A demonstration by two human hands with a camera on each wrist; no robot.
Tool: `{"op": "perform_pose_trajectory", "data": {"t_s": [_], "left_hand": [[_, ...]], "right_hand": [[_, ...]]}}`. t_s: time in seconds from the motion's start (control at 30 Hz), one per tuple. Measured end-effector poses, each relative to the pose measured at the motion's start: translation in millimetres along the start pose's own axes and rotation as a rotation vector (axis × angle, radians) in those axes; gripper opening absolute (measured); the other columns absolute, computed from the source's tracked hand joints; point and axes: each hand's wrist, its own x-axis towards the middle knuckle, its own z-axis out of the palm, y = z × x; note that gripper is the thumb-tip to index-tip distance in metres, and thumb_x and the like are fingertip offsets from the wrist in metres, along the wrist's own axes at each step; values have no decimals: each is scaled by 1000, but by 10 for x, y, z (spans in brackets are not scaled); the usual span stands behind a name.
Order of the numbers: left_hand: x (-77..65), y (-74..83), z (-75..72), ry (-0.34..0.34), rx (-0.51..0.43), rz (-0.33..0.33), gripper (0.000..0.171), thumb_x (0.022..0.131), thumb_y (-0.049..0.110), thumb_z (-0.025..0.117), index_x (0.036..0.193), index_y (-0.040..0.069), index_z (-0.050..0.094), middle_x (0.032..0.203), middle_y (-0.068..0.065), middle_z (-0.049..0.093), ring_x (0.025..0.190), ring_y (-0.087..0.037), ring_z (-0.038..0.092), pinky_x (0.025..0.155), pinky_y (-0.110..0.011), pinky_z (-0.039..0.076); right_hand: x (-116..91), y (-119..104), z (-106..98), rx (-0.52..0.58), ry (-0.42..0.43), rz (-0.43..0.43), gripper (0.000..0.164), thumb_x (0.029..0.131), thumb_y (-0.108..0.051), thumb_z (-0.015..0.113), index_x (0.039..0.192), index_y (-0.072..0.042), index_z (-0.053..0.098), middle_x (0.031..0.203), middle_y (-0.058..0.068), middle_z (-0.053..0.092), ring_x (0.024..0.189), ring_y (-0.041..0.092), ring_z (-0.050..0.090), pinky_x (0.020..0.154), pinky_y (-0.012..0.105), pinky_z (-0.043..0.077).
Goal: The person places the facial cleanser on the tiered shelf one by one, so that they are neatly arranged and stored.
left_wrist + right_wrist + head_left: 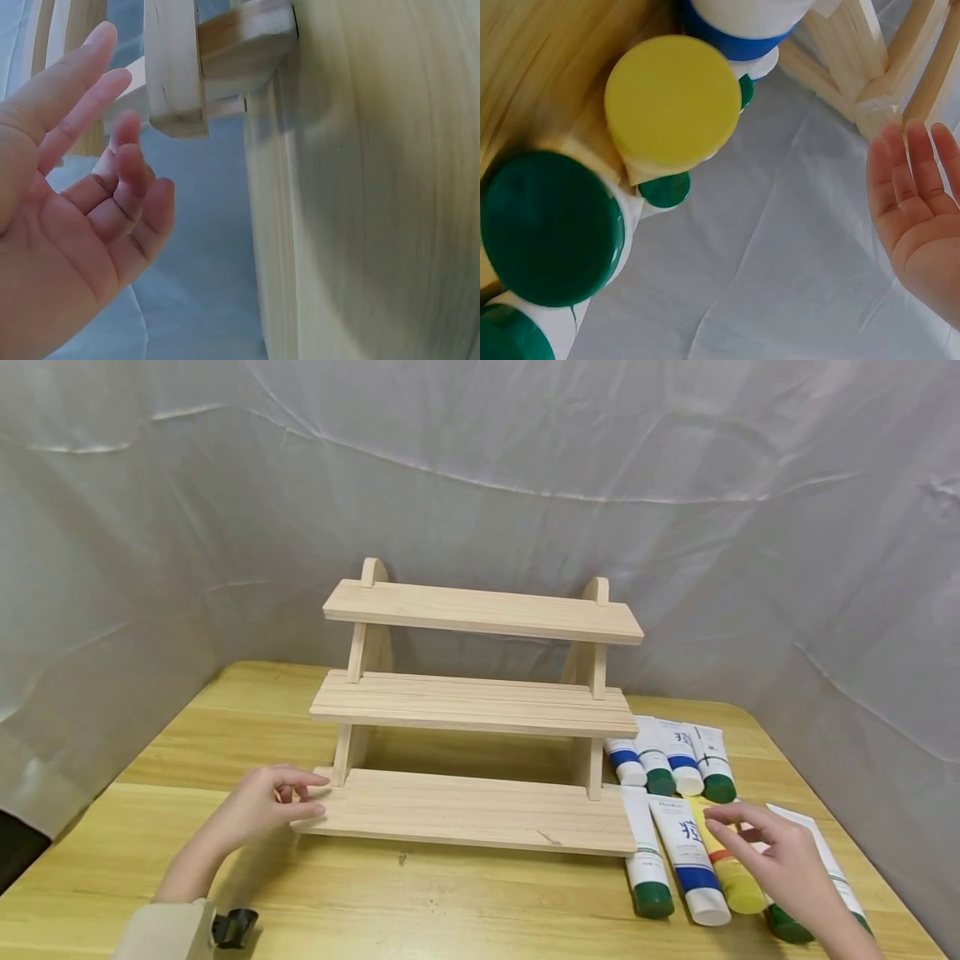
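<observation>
3-tier wooden shelf (476, 702) is upright mid desk (420, 914), approx. parallel to the far edge, bare wood on all 3 tiers. L hand (266, 802) is right by the L end of the bottom tier, on the desk's L edge side. Fingers half bent, thumb well apart from the index, nothing in it; can't tell if the tips touch wood.

R hand (783, 860) is over the tubes near the desk's R edge, fingers loosely spread & gripping nothing. Closest is the yellow tube (744, 889), lying flat w/ its cap twd the near edge; head cam has the fingertips overlapping it, but the R wrist cam shows a gap. L of that: white tube w/ blue band (688, 852), then a green-cap tube (647, 852) by the shelf's R end. Another green-cap tube (838, 872) is nearer the R edge, plus a green cap (789, 927) partly hidden under the hand. Back row of 4 tubes (678, 758) sits twd the far R corner, caps alternating white/green. Gray cloth (480, 452) behind.
</observation>
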Motion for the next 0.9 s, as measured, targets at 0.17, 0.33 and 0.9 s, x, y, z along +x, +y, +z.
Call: {"op": "perform_pose_trajectory", "data": {"t_s": [0.17, 0.33, 0.9], "left_hand": [[-18, -56, -14, 19, 28, -17, 32, 68, 15, 76, 96, 0, 68, 68, 1, 45, 61, -10, 37, 51, -23, 34], [-31, -83, -30, 12, 45, -49, 38, 67, 17, 77, 99, 0, 67, 75, -1, 48, 66, -14, 38, 54, -24, 33], [6, -166, -36, -67, -43, -28, 46, 70, 16, 74, 111, -2, 61, 103, -17, 56, 72, -16, 45, 55, -25, 40]], "right_hand": [[25, -395, -212, 0, -17, 32, 12, 81, -13, 67, 92, -10, 67, 87, 0, 64, 79, -4, 49, 57, 13, 44], [7, -449, -299, -15, -16, 86, 10, 82, -12, 66, 91, -8, 67, 85, 0, 64, 79, -11, 44, 56, 13, 42], [-89, -130, -493, -98, -126, 264, 31, 87, -26, 59, 104, 0, 62, 102, 24, 58, 86, -3, 45, 54, 18, 43]]}}
